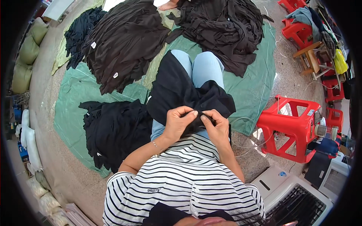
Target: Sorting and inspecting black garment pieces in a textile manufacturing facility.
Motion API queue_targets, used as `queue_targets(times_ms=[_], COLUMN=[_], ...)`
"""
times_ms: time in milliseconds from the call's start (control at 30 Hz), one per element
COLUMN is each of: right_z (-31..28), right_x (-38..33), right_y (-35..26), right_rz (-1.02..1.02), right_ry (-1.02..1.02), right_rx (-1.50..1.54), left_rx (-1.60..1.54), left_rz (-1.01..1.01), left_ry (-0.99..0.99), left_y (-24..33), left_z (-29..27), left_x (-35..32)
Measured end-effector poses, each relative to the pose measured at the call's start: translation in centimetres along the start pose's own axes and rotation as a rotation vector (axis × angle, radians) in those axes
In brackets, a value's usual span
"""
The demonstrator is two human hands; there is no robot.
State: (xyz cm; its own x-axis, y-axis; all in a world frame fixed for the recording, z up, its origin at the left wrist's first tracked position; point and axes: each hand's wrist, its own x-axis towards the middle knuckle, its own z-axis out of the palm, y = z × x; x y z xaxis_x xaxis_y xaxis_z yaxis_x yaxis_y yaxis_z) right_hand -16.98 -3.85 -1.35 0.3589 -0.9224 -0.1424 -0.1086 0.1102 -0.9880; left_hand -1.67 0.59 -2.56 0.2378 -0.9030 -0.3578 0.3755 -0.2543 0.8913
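Note:
A black garment (pixel 171 84) lies across my lap, over light blue jeans. My left hand (pixel 178 121) pinches an edge of it between thumb and fingers. Close beside it, my right hand (pixel 215 126) grips the same edge, so the two thumbs sit a short gap apart. The cloth between them is bunched, and whatever detail lies under the fingertips is too small to make out. Left of my lap, a pile of black garments (pixel 113 132) rests close to my left forearm.
Green sheeting (pixel 68 109) covers the floor under several dark heaps of cloth: a brownish one (pixel 124 41) and another (pixel 230 34) ahead. A red plastic stool (pixel 288 126) stands at my right, a thin clear tube near it. A white crate (pixel 290 199) sits lower right.

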Motion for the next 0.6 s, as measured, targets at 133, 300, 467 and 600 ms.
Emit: queue_targets(times_ms=[133,300,467,600], right_z=[-0.3,0.6,0.9,0.8], right_x=[-0.9,-1.1,-1.0,-0.5], right_y=[-0.8,-1.6,-1.4,-1.5], right_rz=[-0.121,-0.540,-0.544,-0.552], right_ry=[0.163,-0.003,-0.050,-0.063], right_rx=[-0.209,-0.510,-0.584,-0.600], left_rx=[-0.180,0.045,0.054,-0.054], left_rz=[-0.139,-0.488,-0.239,-0.241], left_ry=[-0.150,-0.412,-0.399,-0.306], left_y=[-0.3,0.6,1.5,2.9], left_z=[-2.0,-2.4,-0.1,2.1], left_x=[0.9,3.6,4.8,4.3])
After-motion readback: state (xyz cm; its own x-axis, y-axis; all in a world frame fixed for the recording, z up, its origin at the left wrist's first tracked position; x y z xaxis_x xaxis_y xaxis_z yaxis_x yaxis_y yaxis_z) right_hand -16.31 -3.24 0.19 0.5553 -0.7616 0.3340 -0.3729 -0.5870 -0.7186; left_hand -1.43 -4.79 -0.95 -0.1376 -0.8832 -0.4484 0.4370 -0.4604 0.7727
